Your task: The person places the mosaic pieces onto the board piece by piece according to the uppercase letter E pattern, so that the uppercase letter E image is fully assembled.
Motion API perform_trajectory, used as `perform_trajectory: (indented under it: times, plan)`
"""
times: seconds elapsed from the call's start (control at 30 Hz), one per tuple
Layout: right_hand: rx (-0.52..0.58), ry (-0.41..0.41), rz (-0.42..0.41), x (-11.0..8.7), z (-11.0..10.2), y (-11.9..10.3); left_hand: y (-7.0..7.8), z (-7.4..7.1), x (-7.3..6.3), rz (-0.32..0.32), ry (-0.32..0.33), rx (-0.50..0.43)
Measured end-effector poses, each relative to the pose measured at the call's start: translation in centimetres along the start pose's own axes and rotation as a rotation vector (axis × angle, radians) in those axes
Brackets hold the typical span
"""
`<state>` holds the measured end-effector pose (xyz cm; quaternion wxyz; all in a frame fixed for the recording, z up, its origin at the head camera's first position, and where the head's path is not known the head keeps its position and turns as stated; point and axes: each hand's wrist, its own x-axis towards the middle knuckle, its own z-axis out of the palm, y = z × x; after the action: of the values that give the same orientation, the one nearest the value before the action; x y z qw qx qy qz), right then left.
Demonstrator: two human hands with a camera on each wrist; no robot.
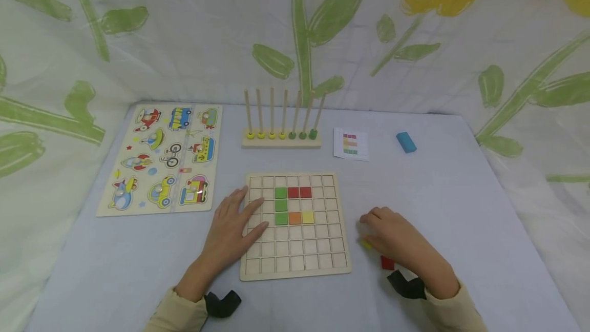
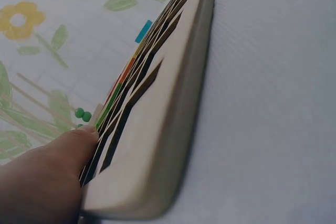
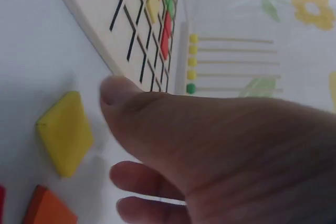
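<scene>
A wooden grid board lies on the table with three green tiles, two red tiles, an orange tile and a yellow tile in its cells. My left hand rests on the board's left side, fingers spread, thumb over the edge. To the right of the board, my right hand hovers with fingers bent and nothing seen between them. Beside its thumb lies a loose yellow tile, apart from it. An orange tile and a loose red tile lie nearby, partly hidden.
Behind the board stand a peg rack with yellow and green beads, a paper card with a coloured tile pattern and a blue block. A vehicle puzzle board lies at the left. A flower-printed cloth hangs behind.
</scene>
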<state>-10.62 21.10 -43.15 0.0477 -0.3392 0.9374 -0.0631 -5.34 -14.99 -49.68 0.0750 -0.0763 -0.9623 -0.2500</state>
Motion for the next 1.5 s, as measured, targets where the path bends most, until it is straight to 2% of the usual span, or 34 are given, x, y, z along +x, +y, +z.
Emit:
perform_trajectory:
  times: [0.1,0.27,0.6,0.83,1.07,1.23,1.5]
  plan:
    - [0.013,-0.032,0.035,-0.8,0.0,-0.1,-0.1,0.0,0.0,0.001,-0.002,0.004]
    - [0.034,-0.039,0.036,-1.5,0.3,-0.1,-0.1,-0.1,0.1,-0.006,-0.005,0.004]
    - [0.012,-0.019,0.047,-1.5,0.9,-0.2,0.1,-0.1,0.0,-0.014,-0.008,-0.002]
    - [0.024,-0.035,0.074,-1.7,0.8,-0.1,0.0,0.1,-0.1,-0.016,-0.012,-0.001]
    - [0.029,0.037,0.011,-1.4,1.0,0.1,0.1,0.0,-0.1,-0.016,-0.011,0.0]
    - [0.045,0.069,-0.053,-0.4,1.0,-0.1,0.1,-0.1,-0.1,-0.013,-0.007,-0.004]
    - [0.045,0.096,-0.141,2.5,0.3,-2.9,0.1,-0.1,-0.1,-0.012,0.005,-0.005]
